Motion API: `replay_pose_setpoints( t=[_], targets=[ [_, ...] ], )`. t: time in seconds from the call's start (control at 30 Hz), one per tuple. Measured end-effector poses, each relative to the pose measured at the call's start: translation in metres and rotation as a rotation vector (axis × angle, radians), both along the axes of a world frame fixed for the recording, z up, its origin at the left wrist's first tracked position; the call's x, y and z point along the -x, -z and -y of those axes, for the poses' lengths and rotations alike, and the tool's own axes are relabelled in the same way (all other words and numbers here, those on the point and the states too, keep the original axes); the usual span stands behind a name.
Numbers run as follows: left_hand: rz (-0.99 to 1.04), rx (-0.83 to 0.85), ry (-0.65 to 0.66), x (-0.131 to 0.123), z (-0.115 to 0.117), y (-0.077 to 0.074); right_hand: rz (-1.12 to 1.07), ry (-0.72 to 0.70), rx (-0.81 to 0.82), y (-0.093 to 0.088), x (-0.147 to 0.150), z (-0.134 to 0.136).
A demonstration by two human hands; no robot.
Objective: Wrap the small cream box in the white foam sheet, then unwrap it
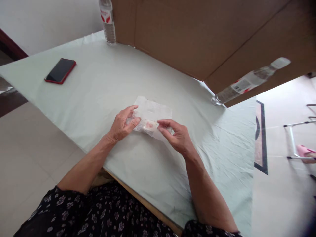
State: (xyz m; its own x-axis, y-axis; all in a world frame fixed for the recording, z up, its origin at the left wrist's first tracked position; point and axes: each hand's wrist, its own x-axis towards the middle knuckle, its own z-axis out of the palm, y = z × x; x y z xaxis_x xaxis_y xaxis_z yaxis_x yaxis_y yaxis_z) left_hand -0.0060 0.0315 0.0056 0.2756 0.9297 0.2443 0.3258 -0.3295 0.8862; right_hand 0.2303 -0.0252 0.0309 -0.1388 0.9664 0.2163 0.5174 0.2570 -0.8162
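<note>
A crumpled clear plastic wrapping [150, 125] with a small pinkish-red mark or item showing through it lies on the cloth in front of me. Behind and partly under it spreads a thin, whitish translucent sheet [154, 110]; whether the two are one piece I cannot tell. My left hand [123, 123] curls round the left end of the wrapping, its thumb on top and its fingers apart from the thumb. At the right end, my right hand [175, 133] pinches the wrapping's edge between thumb and fingertips.
A pale green cloth [98, 89] covers the table. A red-cased phone [60, 70] lies at the left. Large brown cardboard [168, 36] stands at the back, with one water bottle [108, 24] by its left side and another bottle [249, 82] at its right.
</note>
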Motion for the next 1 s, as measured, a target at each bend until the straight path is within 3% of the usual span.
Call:
replay_pose_setpoints(
  t=[0.13,0.2,0.3,0.37,0.43,0.5,0.63,0.73,0.87,0.93,1.0],
  targets=[
    [0.113,0.207,0.287,0.014,-0.006,-0.008,0.018,-0.453,0.249,-0.008,0.001,0.026],
    [0.002,0.317,0.408,0.018,-0.008,-0.010,0.065,-0.503,0.348,-0.006,0.000,0.036],
    [-0.133,0.295,0.352,0.016,-0.010,-0.007,0.097,-0.294,0.281,0.001,-0.001,0.037],
    [-0.164,0.091,0.232,0.012,-0.011,-0.003,0.135,-0.079,0.130,0.006,0.000,0.027],
    [-0.207,-0.125,0.186,0.008,-0.011,0.003,0.213,0.045,-0.026,0.014,0.004,0.013],
    [-0.288,-0.220,0.242,0.004,-0.010,0.010,0.302,0.036,-0.106,0.024,0.011,-0.002],
    [-0.510,-0.160,0.393,-0.001,-0.006,0.022,0.361,0.019,-0.102,0.040,0.014,-0.015],
    [-0.590,-0.138,0.398,-0.006,-0.003,0.027,0.289,0.198,-0.135,0.041,-0.013,-0.007],
    [-0.628,-0.152,0.334,-0.012,-0.002,0.028,0.259,0.483,-0.051,0.041,-0.076,0.010],
    [-0.666,-0.156,0.317,-0.014,-0.001,0.026,0.298,0.548,0.046,0.043,-0.102,0.017],
    [-0.714,-0.152,0.316,-0.014,-0.001,0.023,0.363,0.591,0.022,0.045,-0.114,0.021]
  ],
)
